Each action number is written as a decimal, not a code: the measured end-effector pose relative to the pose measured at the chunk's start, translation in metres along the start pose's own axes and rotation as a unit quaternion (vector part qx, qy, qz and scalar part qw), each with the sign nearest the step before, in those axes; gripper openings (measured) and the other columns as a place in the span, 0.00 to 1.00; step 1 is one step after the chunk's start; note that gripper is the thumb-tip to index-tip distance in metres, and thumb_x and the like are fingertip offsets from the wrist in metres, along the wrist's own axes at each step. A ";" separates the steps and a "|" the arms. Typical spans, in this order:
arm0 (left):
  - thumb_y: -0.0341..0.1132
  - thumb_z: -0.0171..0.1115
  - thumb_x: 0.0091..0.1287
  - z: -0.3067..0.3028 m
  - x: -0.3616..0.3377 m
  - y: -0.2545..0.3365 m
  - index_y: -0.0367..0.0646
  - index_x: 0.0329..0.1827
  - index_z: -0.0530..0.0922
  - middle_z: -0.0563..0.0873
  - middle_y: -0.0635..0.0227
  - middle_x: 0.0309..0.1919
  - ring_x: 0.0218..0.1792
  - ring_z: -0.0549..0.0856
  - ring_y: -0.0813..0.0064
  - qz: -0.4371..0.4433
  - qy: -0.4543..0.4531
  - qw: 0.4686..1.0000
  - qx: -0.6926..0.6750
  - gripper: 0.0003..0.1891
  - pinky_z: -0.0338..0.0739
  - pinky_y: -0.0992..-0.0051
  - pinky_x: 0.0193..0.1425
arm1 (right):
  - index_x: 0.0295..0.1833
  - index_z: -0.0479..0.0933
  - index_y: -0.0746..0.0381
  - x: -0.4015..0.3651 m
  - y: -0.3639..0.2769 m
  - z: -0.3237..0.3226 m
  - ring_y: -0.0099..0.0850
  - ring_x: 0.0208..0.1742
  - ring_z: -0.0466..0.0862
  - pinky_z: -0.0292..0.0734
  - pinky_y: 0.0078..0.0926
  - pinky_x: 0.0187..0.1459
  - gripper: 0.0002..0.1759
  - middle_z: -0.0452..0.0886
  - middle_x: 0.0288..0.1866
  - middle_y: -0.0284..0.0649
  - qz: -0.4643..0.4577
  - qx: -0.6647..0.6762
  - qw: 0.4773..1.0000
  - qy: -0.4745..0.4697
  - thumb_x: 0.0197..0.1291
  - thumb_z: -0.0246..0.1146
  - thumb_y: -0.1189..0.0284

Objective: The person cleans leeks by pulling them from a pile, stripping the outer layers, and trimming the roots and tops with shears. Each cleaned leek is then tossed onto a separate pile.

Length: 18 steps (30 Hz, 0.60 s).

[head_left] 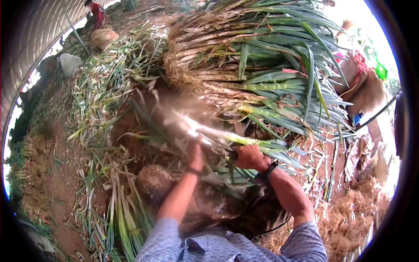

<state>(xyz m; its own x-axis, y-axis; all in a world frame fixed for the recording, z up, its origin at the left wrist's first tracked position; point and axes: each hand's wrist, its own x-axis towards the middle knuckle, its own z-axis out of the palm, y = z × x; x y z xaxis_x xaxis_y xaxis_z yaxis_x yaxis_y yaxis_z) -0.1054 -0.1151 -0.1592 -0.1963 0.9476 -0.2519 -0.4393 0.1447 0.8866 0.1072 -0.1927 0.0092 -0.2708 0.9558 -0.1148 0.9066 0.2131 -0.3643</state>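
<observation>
Over littered ground (61, 187), a leek (223, 133) lies beside right fingers (244, 153) clamping a dark object (233, 154), left fingers (194, 143) too blurred to tell.

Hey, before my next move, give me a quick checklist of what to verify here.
1. Leek sharply visible along its length: not ok, its white end is blurred.
2. Left hand gripping firmly: cannot tell, it is beside the blurred white end.
3. Right hand closed: ok, it looks curled around a dark thing too unclear to name.
4. More leeks nearby: ok, a big pile lies just ahead of the hands.
5. Loose bundle away from the hands: ok, it lies to your left.
6. Other person at a distance: ok, far off ahead to the left.
</observation>
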 end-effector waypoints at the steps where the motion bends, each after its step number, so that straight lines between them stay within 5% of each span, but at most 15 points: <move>1: 0.40 0.71 0.63 0.001 -0.004 0.004 0.45 0.45 0.79 0.81 0.71 0.37 0.39 0.82 0.74 0.006 0.008 0.999 0.032 0.14 0.81 0.66 0.37 | 0.38 0.84 0.58 0.001 -0.001 0.001 0.51 0.35 0.85 0.79 0.50 0.40 0.20 0.85 0.32 0.49 0.007 0.001 1.000 -0.002 0.56 0.63 0.52; 7: 0.39 0.72 0.64 -0.003 0.011 -0.015 0.43 0.38 0.76 0.78 0.69 0.30 0.27 0.79 0.74 0.066 0.044 0.982 0.169 0.13 0.78 0.70 0.24 | 0.37 0.84 0.60 0.003 -0.013 -0.001 0.51 0.35 0.85 0.78 0.51 0.39 0.21 0.85 0.31 0.50 0.006 -0.026 0.999 -0.020 0.56 0.63 0.52; 11: 0.44 0.70 0.66 -0.004 0.014 -0.030 0.36 0.34 0.78 0.81 0.62 0.27 0.25 0.77 0.71 0.105 0.091 0.967 0.212 0.18 0.74 0.66 0.28 | 0.37 0.84 0.61 -0.001 -0.012 -0.001 0.51 0.35 0.85 0.78 0.50 0.39 0.20 0.84 0.30 0.50 0.005 -0.016 1.000 -0.025 0.55 0.64 0.53; 14: 0.47 0.70 0.65 0.007 0.001 -0.013 0.37 0.31 0.77 0.82 0.66 0.28 0.27 0.77 0.74 0.085 0.109 0.974 0.180 0.20 0.73 0.65 0.31 | 0.37 0.84 0.60 -0.003 -0.014 -0.004 0.51 0.33 0.84 0.78 0.49 0.38 0.19 0.84 0.29 0.50 -0.014 -0.014 1.000 -0.015 0.54 0.65 0.54; 18: 0.45 0.70 0.65 0.026 -0.018 0.015 0.41 0.35 0.75 0.80 0.72 0.33 0.29 0.77 0.75 0.005 0.075 0.996 -0.043 0.17 0.73 0.69 0.31 | 0.40 0.85 0.59 0.002 -0.003 -0.002 0.50 0.35 0.85 0.79 0.49 0.39 0.22 0.85 0.30 0.50 0.025 -0.016 0.998 -0.049 0.54 0.65 0.51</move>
<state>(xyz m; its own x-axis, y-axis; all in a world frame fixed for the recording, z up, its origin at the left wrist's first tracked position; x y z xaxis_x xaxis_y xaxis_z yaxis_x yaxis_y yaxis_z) -0.0860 -0.1225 -0.1318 -0.3266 0.8947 -0.3046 -0.5087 0.1052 0.8545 0.1046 -0.1907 0.0116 -0.2548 0.9410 -0.2227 0.9291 0.1745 -0.3260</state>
